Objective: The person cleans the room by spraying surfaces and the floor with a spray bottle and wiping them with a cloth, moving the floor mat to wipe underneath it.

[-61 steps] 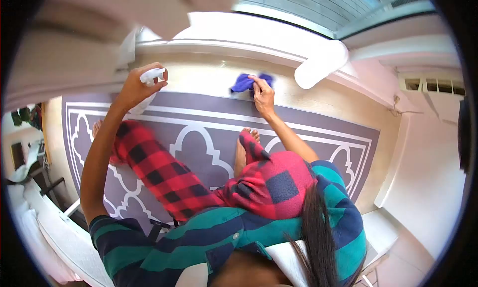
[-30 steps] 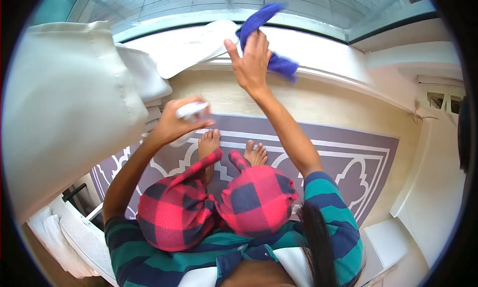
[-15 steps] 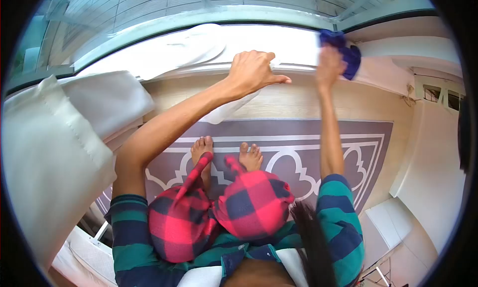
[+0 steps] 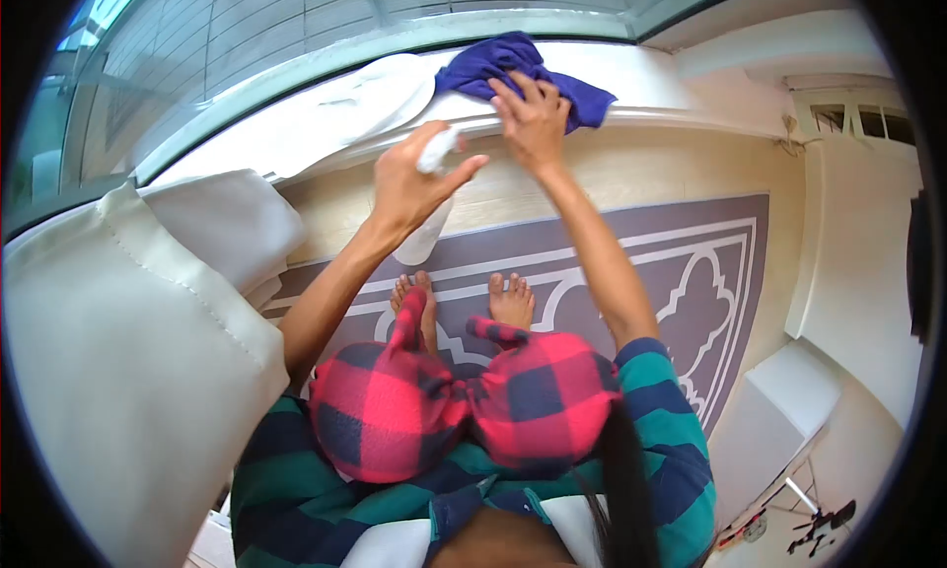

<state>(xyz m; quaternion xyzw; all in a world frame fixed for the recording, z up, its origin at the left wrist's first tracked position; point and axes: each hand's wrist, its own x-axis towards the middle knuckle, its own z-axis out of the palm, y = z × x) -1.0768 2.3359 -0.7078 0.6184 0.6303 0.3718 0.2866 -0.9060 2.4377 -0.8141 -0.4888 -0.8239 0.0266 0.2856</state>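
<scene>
My left hand (image 4: 414, 178) is closed round the neck of a white spray bottle (image 4: 426, 235), whose translucent body hangs below my palm over the edge of the mat. On the white window sill (image 4: 631, 75) lies a crumpled purple cloth (image 4: 503, 60). My right hand (image 4: 533, 119) presses on this cloth near its middle, fingers bent into the fabric. Just left of the cloth, a white flat item with a rounded end (image 4: 385, 90) rests along the sill.
A glass window (image 4: 296, 21) runs behind the sill. Cream curtain fabric (image 4: 148, 351) hangs at the left. Below the sill, a grey patterned mat (image 4: 631, 233) lies under my feet (image 4: 511, 300). A white box-like block (image 4: 779, 400) stands at the lower right.
The purple cloth and my right hand have moved left along the sill from its right end. My left hand has drawn back left and down with the spray bottle.
</scene>
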